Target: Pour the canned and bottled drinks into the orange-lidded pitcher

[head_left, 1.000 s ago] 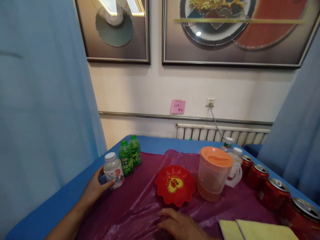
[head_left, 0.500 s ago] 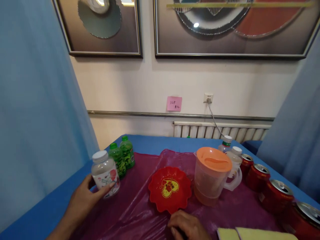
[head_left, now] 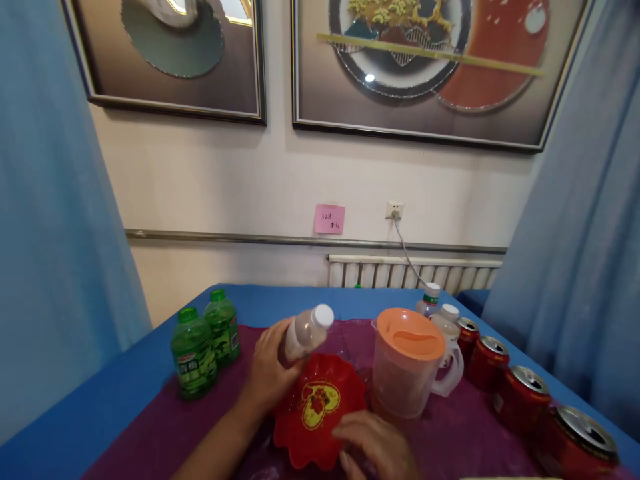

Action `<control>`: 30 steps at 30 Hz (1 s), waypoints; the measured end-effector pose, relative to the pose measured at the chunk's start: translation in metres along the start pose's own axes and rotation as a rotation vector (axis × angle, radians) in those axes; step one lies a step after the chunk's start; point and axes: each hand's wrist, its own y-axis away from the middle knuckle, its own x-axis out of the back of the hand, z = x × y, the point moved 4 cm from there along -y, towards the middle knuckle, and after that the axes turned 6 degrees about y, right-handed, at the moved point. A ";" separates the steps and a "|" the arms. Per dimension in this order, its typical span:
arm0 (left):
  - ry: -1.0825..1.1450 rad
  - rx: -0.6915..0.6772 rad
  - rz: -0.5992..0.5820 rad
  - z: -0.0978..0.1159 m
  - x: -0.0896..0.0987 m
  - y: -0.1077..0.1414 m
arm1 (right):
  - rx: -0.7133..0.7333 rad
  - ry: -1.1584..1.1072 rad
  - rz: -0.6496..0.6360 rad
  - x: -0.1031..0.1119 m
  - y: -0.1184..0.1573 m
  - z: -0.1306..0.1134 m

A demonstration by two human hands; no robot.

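My left hand (head_left: pixel 274 370) is wrapped around a clear plastic bottle (head_left: pixel 303 337) with a white cap, held tilted to the right above the back of a red scalloped plate (head_left: pixel 323 443). Most of the bottle's label is hidden by my fingers. The plate has a yellow heart pattern and lies on the purple plastic sheet. At the plate's lower right edge is my right hand (head_left: pixel 377 443), fingers loosely bent, a gap showing between thumb and forefinger. I see nothing held in it; whether it touches the rim I cannot tell.
Two green bottles (head_left: pixel 194 357) stand at the left. To the right of the plate is a pitcher (head_left: pixel 400 380) with an orange lid. Behind it stand two white-capped bottles (head_left: pixel 446 328), and several red cans (head_left: pixel 523 400) line the right side of the blue table (head_left: pixel 295 298).
My left hand has carried the bottle from the left side to above the plate and tilted it. My right hand has come slightly over the plate's edge. The camera view has shifted.
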 end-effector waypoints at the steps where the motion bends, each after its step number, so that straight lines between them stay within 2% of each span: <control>1: -0.035 -0.057 0.022 -0.005 -0.003 0.004 | -0.018 0.027 0.004 0.006 -0.010 0.001; 3: -0.093 -0.157 0.026 -0.012 -0.007 0.013 | -0.102 0.082 0.016 0.013 -0.027 0.007; 5: -0.133 -0.240 -0.026 -0.015 -0.009 0.021 | -0.228 0.126 0.048 0.014 -0.037 0.015; 7: -0.159 -0.302 -0.073 -0.013 -0.009 0.026 | -0.357 0.143 0.093 0.011 -0.038 0.024; 9: -0.172 -0.342 -0.090 -0.008 -0.009 0.028 | -0.416 0.129 0.123 0.007 -0.036 0.030; 14: -0.155 -0.411 -0.123 0.002 -0.014 0.030 | -0.349 0.090 0.107 0.005 -0.029 0.032; 20: -0.149 -0.427 -0.165 0.008 -0.017 0.035 | -0.286 0.160 0.118 0.010 -0.017 0.032; 30: -0.100 -0.469 -0.161 0.015 -0.017 0.034 | -0.222 0.229 0.113 0.012 -0.010 0.030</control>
